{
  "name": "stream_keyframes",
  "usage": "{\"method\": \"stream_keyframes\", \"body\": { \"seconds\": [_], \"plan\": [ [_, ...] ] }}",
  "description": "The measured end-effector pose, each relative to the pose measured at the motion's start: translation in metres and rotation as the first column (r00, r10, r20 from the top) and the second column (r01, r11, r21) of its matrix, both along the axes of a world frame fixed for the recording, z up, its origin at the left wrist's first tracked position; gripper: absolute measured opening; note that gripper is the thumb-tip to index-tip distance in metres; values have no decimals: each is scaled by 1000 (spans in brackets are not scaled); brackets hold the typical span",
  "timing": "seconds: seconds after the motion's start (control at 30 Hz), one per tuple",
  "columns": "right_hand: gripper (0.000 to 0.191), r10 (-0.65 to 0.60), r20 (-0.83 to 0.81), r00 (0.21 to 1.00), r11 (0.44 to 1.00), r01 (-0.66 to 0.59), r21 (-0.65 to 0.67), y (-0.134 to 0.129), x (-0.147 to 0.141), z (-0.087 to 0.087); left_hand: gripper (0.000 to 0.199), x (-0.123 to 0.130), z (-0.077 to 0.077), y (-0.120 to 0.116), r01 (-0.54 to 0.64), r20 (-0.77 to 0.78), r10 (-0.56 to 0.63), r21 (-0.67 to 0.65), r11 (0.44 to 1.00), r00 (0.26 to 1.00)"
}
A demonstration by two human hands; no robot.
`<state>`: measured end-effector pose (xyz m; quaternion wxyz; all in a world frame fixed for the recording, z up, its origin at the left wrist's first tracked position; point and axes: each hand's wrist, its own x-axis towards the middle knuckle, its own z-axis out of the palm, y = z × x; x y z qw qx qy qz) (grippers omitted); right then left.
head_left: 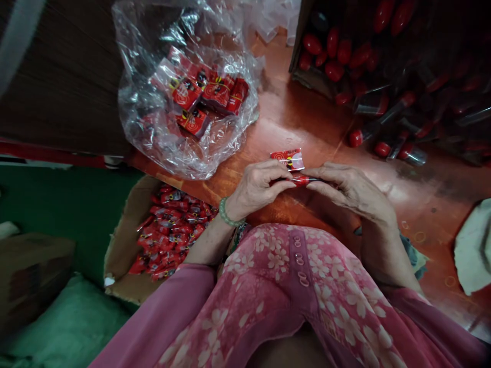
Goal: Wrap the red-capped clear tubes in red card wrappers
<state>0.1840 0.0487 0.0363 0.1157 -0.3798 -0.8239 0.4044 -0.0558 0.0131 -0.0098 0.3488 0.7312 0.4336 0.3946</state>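
Observation:
My left hand (263, 181), with a green bead bracelet above it, pinches one end of a slim red tube-like piece (302, 180) with dark ends. My right hand (347, 189) grips the other end between thumb and fingers. The piece lies level between the two hands, low over the table, and the fingers cover much of it. Just beyond the fingertips, a flat red printed wrapper (293, 159) with yellow, black and white marks lies on the table, partly behind my left fingers.
A clear plastic bag (134, 110) with several red printed packets (218, 91) stands at the upper left. Clear tubes with red caps (356, 138) spill from a dark box at the upper right. Below left, a cardboard box (118, 255) holds many red wrapped pieces (169, 235). The table (383, 176) is reddish-brown.

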Motion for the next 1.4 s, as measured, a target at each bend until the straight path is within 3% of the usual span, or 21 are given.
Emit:
{"method": "stream_keyframes", "body": {
  "seconds": [0.27,0.5,0.73,0.87,0.93,1.03,1.13,1.2,1.27,1.4],
  "plan": [
    [47,139,122,983,990,-141,2,3,-5,1,17,0,-3,0,19,0,-19,39,999,1000],
    [36,117,4,993,990,-116,-78,6,-9,4,20,-4,3,1,100,-67,-101,-18,995,993],
    [36,-53,-191,980,980,15,-197,-2,-10,-10,23,0,7,2,123,42,-116,-293,948,992],
    [32,-227,-297,928,927,112,-359,-13,-11,-19,27,3,10,4,126,112,-85,-439,890,990],
    [29,-379,-326,866,866,208,-454,-21,-13,-23,29,3,10,4,89,202,15,-498,863,979],
    [29,-599,-314,737,712,310,-630,-32,-17,-29,45,7,9,-1,40,447,290,-596,802,846],
    [31,-712,-307,631,601,323,-731,-38,-22,-35,55,17,7,-13,185,633,457,-689,701,625],
    [34,-732,-305,610,576,313,-755,-40,-27,-37,47,28,7,-20,281,668,495,-712,644,556],
    [37,-739,-311,598,571,310,-760,-40,-34,-38,41,39,7,-24,297,665,540,-730,615,516],
    [36,-712,-377,592,635,314,-706,-39,-44,-36,42,51,6,-21,254,645,643,-760,599,413]
  ]
}}
